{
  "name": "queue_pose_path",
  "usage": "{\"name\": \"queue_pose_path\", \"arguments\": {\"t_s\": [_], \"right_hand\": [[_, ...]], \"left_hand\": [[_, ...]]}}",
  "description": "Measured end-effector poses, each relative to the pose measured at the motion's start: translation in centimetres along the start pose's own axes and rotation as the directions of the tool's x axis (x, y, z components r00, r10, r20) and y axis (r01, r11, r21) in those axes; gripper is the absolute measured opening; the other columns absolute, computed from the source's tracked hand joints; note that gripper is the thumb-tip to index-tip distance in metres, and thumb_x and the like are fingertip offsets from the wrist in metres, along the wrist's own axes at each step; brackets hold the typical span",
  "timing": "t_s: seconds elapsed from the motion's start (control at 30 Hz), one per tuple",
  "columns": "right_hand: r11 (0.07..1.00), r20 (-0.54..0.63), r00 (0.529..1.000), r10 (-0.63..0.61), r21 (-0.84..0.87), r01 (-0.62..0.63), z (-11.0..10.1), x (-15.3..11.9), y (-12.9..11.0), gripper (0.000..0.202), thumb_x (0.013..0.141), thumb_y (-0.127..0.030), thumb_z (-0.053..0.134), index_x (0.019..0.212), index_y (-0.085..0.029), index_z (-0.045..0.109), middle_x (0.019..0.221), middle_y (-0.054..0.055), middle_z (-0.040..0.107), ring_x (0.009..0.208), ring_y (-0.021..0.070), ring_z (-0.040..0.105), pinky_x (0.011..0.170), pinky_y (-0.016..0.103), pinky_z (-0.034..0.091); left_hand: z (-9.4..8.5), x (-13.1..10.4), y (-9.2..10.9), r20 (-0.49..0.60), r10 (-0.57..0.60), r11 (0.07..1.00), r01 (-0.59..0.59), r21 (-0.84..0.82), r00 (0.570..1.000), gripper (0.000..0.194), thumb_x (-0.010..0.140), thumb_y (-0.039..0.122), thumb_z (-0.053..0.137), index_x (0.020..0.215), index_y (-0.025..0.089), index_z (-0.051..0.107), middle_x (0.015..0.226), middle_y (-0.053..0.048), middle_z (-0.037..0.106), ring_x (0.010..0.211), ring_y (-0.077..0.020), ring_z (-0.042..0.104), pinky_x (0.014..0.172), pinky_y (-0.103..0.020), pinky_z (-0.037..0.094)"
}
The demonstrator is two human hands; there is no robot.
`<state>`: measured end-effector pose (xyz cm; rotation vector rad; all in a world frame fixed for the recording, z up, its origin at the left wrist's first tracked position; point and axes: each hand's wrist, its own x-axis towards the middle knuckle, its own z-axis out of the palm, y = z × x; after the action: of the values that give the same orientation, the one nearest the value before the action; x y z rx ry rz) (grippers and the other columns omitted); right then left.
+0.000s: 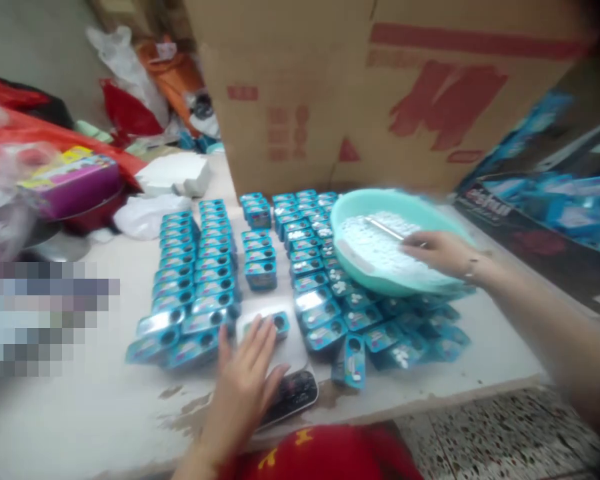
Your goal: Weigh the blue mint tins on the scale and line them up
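Note:
My right hand [433, 252] is closed round a slim metal tool [385, 228], whose long straight part reaches over the white pieces [363, 241] in a turquoise basin [403, 283]. What shape the tool's tip has is blurred. Lower down, my left hand [247, 373] lies with its fingers stretched out, touching or just above a small blue box [281, 324] with a round hole in its top. That box rests on the white plate of a digital scale [297, 390], whose dark display panel is partly hidden by my thumb.
Rows of small blue boxes [213, 277] stand left, with more boxes [320, 313] right, some holding white pieces. A big cardboard carton [300, 80] walls off the back. An open carton of blue packages [570, 207] stands at right. Bags and a purple box [80, 187] lie far left.

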<state>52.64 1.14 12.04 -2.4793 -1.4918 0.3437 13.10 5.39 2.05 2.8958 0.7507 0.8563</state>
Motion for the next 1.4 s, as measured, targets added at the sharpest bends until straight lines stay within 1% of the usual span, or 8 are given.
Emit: {"name": "queue_pose_path", "arguments": {"t_s": [0.23,0.57,0.7,0.87,1.03,1.13,1.27,1.4], "right_hand": [[0.99,0.212,0.976,-0.048,-0.117,0.074,2.3,3.0,0.4,0.059,0.061,-0.041,0.073,0.113,-0.016,0.063,0.11,0.013,0.066,0.098,0.0283,0.062,0.083,0.034,0.048],[0.97,0.348,0.927,-0.142,-0.136,0.199,5.5,4.6,0.6,0.017,0.061,-0.007,0.067,0.068,-0.023,0.063,0.066,0.004,0.064,0.062,0.0234,0.058,0.064,0.039,0.045],[0.992,0.2,0.98,-0.002,-0.122,0.027,4.6,5.4,2.7,0.012,0.067,-0.016,0.073,0.063,-0.026,0.066,0.051,-0.002,0.056,0.048,0.0197,0.055,0.056,0.039,0.045],[0.928,0.218,0.976,-0.021,0.368,-0.062,2.8,4.9,4.5,0.027,0.064,-0.054,0.074,0.068,-0.028,0.069,0.058,0.0,0.063,0.053,0.0205,0.057,0.049,0.036,0.046],[0.74,0.044,0.998,0.036,0.67,-0.057,0.1,0.9,-3.3,0.02,0.062,-0.043,0.077,0.075,-0.029,0.07,0.075,0.002,0.066,0.062,0.0178,0.055,0.049,0.031,0.042],[0.706,0.157,0.976,-0.153,0.709,-0.003,-0.1,-1.7,-10.6,0.021,0.064,-0.036,0.074,0.08,-0.023,0.069,0.076,0.004,0.065,0.06,0.0143,0.054,0.054,0.029,0.043],[0.754,0.293,0.839,-0.458,0.627,0.193,3.6,-3.4,-17.1,0.018,0.075,-0.034,0.062,0.084,-0.017,0.065,0.055,-0.002,0.053,0.05,0.0106,0.047,0.047,0.024,0.037],[0.766,0.234,0.769,-0.594,0.458,0.452,8.6,-3.9,-19.1,0.008,0.077,-0.017,0.056,0.081,-0.016,0.063,0.059,-0.003,0.051,0.054,0.0103,0.045,0.054,0.023,0.037]], "left_hand": [[0.7,2.2,0.0,0.038,0.116,0.992,-0.114,-0.057,0.992,0.048,0.091,0.017,0.048,0.136,0.009,0.036,0.14,-0.018,0.042,0.133,-0.0274,0.035,0.114,-0.051,0.019],[-2.0,-3.9,-1.6,-0.137,-0.37,0.922,0.345,-0.175,0.919,0.034,0.086,0.015,0.056,0.12,0.018,0.053,0.113,-0.011,0.06,0.108,-0.0222,0.056,0.096,-0.04,0.046],[-0.9,-7.7,-1.8,-0.093,-0.471,0.873,0.449,-0.188,0.877,0.028,0.088,0.016,0.053,0.116,0.017,0.055,0.108,-0.01,0.06,0.103,-0.0213,0.057,0.09,-0.037,0.048],[1.5,-11.1,-2.5,-0.065,-0.556,0.824,0.539,-0.175,0.829,0.023,0.091,0.021,0.05,0.112,0.017,0.055,0.104,-0.01,0.06,0.1,-0.0213,0.057,0.089,-0.037,0.047],[3.9,-13.8,-3.1,-0.045,-0.613,0.78,0.596,-0.191,0.789,0.021,0.091,0.023,0.049,0.11,0.016,0.055,0.105,-0.011,0.059,0.102,-0.0227,0.056,0.09,-0.039,0.047],[4.7,-14.6,-3.4,-0.052,-0.611,0.787,0.599,-0.146,0.79,0.022,0.091,0.026,0.048,0.11,0.016,0.055,0.106,-0.011,0.059,0.103,-0.0241,0.055,0.09,-0.042,0.047],[4.7,-14.7,-3.5,-0.072,-0.592,0.802,0.579,-0.15,0.802,0.022,0.092,0.025,0.048,0.11,0.016,0.055,0.106,-0.011,0.059,0.102,-0.0235,0.055,0.09,-0.042,0.047],[4.5,-14.6,-3.4,-0.068,-0.594,0.8,0.579,-0.161,0.802,0.021,0.091,0.023,0.048,0.111,0.016,0.054,0.105,-0.011,0.059,0.101,-0.0228,0.055,0.089,-0.042,0.047]]}}
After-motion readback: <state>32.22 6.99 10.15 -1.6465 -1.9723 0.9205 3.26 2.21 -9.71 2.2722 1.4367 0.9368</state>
